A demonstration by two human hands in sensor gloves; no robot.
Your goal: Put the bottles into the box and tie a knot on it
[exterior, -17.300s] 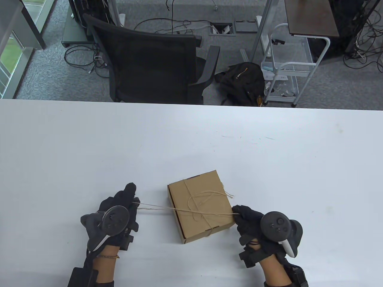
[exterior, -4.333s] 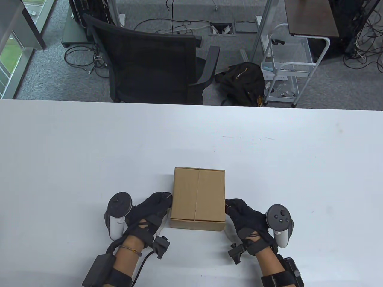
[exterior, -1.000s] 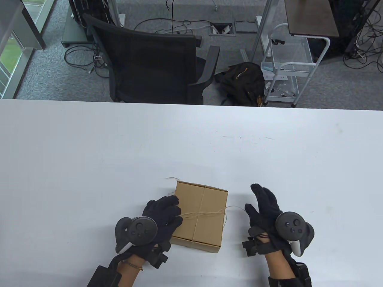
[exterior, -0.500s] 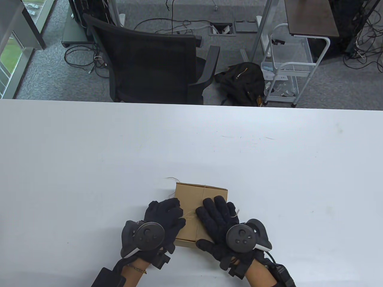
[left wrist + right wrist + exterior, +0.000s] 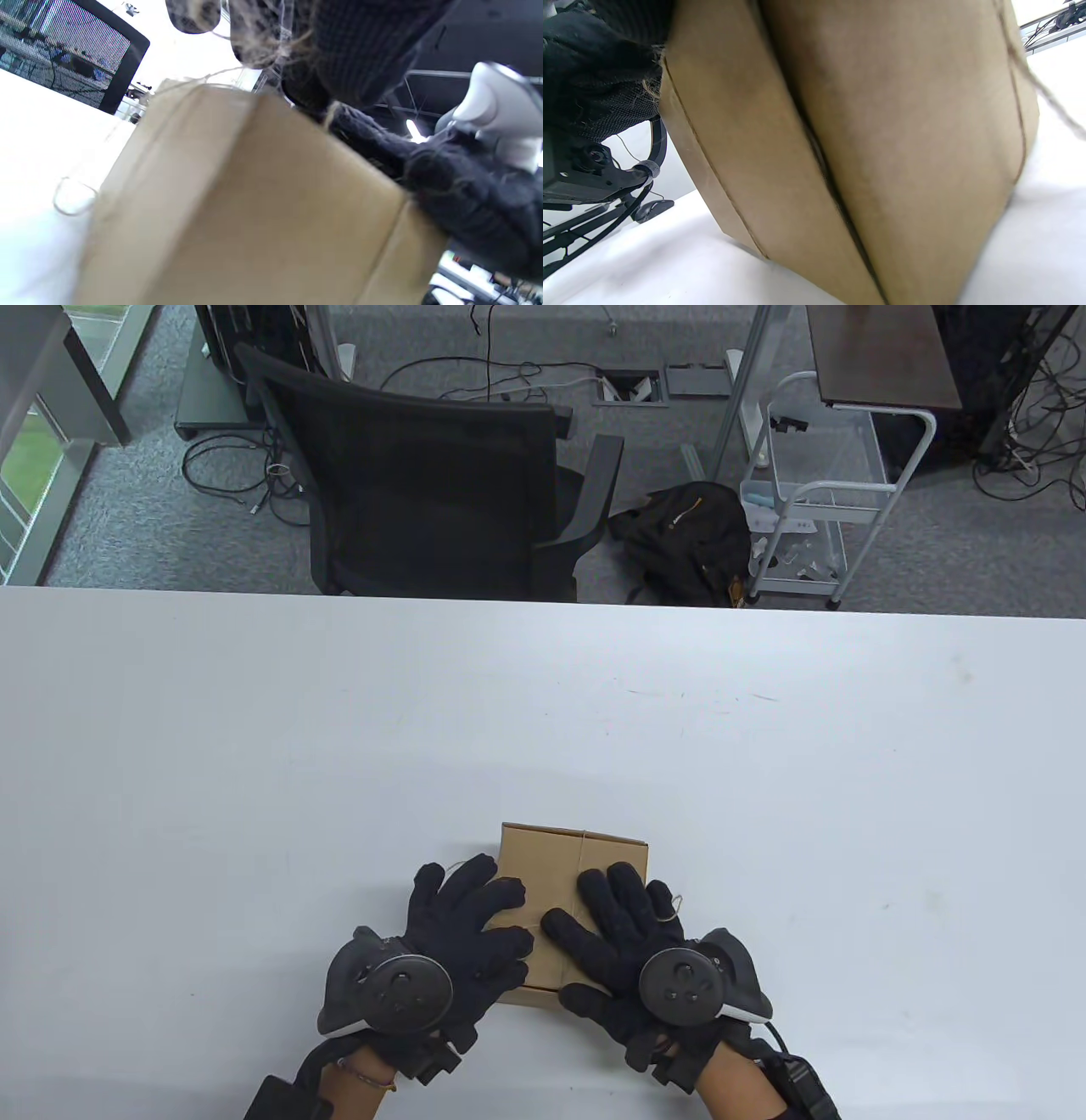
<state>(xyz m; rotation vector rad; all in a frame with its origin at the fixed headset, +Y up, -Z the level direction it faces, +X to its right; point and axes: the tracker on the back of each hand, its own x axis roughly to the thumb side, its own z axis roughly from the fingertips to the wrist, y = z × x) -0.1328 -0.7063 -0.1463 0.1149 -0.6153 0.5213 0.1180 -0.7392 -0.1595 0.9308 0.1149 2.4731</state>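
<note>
Both hands now on box (image 5: 560, 882): left hand (image 5: 462, 920) and right hand (image 5: 624, 929) spread flat, pinning twine (image 5: 584, 848); knot-tying next.

**No readable text**

No word, label, brand, number or sign can be read in any view. The cardboard box (image 5: 556, 861) shows plain brown faces, and the screen (image 5: 72, 51) in the left wrist view shows only a blurred pattern of pixels.
</note>
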